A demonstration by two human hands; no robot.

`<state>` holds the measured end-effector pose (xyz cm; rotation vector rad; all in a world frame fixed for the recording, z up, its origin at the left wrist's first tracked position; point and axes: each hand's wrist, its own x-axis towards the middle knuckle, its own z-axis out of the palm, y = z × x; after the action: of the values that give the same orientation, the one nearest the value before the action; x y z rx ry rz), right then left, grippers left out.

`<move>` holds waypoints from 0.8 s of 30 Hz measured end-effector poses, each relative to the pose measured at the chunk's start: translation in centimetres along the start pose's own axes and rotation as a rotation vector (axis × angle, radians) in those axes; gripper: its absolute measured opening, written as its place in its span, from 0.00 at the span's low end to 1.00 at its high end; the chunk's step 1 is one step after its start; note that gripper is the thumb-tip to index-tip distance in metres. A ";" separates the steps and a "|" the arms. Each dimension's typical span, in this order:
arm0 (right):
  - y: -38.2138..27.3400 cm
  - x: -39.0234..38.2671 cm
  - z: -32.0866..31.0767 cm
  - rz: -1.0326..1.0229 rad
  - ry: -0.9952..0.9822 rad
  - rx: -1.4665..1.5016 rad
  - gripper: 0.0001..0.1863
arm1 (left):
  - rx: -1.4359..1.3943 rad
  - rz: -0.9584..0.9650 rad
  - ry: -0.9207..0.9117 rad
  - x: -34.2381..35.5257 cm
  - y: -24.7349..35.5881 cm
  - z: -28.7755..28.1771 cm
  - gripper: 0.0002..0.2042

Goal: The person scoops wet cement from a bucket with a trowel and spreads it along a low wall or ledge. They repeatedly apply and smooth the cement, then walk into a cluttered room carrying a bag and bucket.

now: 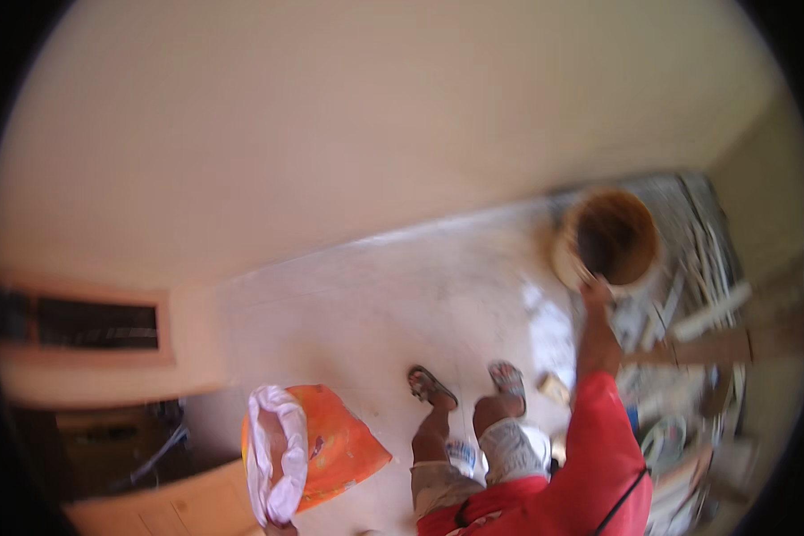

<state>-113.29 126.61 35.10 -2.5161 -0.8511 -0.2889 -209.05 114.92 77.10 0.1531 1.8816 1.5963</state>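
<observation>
My right arm, in a red sleeve, reaches out to a round, tan bucket (645,259) with a dark inside. The fingers of my right hand (596,290) close over its near rim; motion blurs them a little. At the lower left, an orange sack (344,447) stands with its white mouth rolled back and spread wide. My left hand (281,529) grips the near side of that rolled edge, mostly cut off by the picture's lower border. What the sack holds cannot be made out.
Wood strips and a pale pipe (713,313) lie among clutter along the right wall. A small tan block (554,388) rests near my right foot. Pale walls border the tiled floor (393,313). Orange-framed openings (165,329) are at the left.
</observation>
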 end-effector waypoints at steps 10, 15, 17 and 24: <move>3.0 -8.1 -3.4 -0.166 -0.664 -0.184 0.39 | -0.317 0.162 0.239 1.3 -1.7 3.8 0.16; -12.1 -13.4 -9.5 -0.600 -1.182 0.158 0.35 | -0.235 0.313 0.361 0.6 0.7 6.8 0.18; -18.7 -15.7 -12.4 -0.742 -1.286 0.325 0.34 | -0.249 0.247 0.405 1.2 0.9 7.8 0.20; -28.3 -17.8 -18.8 -0.958 -1.415 0.379 0.33 | -0.502 0.122 0.480 10.1 -5.1 7.4 0.14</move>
<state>-145.66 127.92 55.70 -1.4586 -2.2489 1.3723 -211.25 124.70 68.10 -0.3690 1.7517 2.2894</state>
